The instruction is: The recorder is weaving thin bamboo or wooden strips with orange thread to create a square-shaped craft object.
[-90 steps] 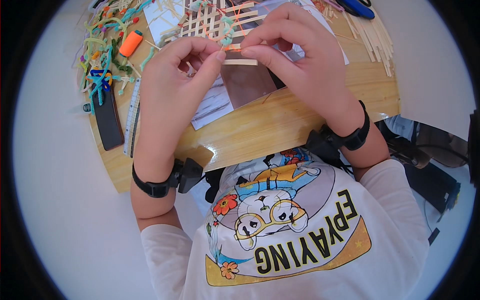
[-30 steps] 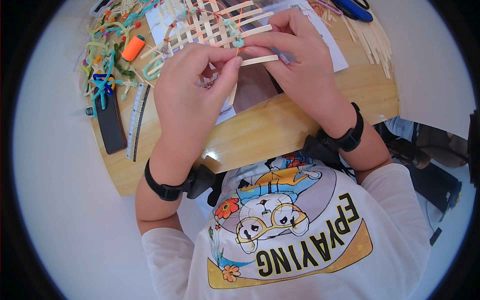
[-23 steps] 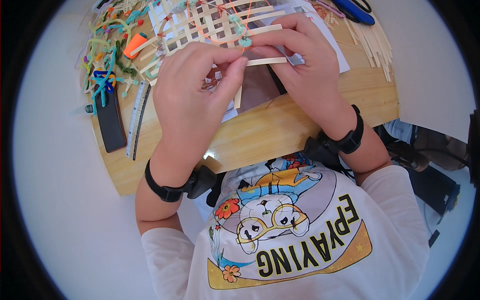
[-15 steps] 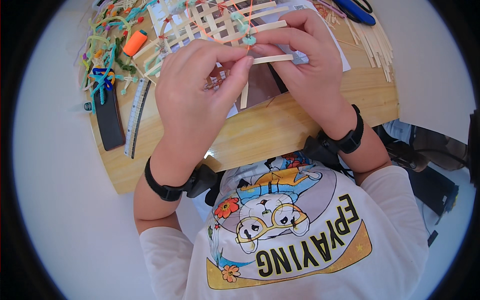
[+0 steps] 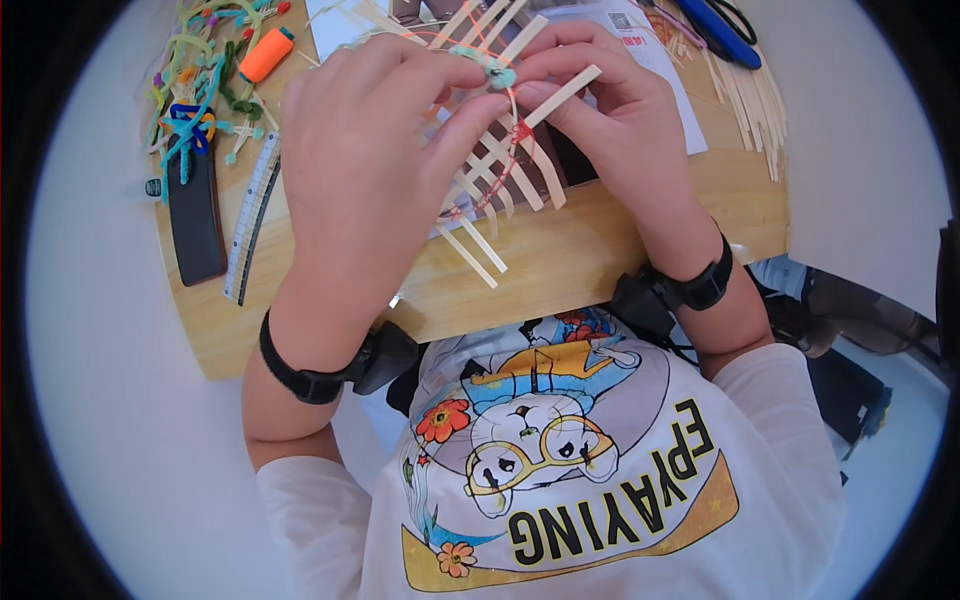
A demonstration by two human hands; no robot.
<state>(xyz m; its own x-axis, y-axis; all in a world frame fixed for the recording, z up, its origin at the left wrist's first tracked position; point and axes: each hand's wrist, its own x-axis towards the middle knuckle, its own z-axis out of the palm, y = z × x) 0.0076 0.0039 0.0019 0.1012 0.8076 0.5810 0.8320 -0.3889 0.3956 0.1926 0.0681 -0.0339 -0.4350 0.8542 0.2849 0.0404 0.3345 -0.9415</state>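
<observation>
A woven lattice of pale wooden strips (image 5: pixel 520 180) is held up over the table, with strip ends pointing toward me. A pale green fuzzy piece (image 5: pixel 499 73) sits at its edge between my fingertips, and orange thread loops by it. My left hand (image 5: pixel 365 140) is closed, thumb and index finger pinching at the lattice edge just left of the green piece. From the other side my right hand (image 5: pixel 610 110) pinches the lattice beside the same piece; one strip end sticks out between its fingers. Red thread (image 5: pixel 520 132) is wound on a strip below. My left hand hides part of the weave.
On the left lie tangled coloured fuzzy stems (image 5: pixel 200 80), an orange thread spool (image 5: pixel 267 55), a dark flat case (image 5: pixel 196 225) and a clear ruler (image 5: pixel 252 218). Loose wooden strips (image 5: pixel 750 115) and blue-handled scissors (image 5: pixel 722 35) are at right. Printed sheets (image 5: pixel 680 100) lie under the work.
The lattice has been turned and tilted, so its strips now point down toward me below my hands. My left hand has moved slightly left and up. Both hands keep pinching near the green piece.
</observation>
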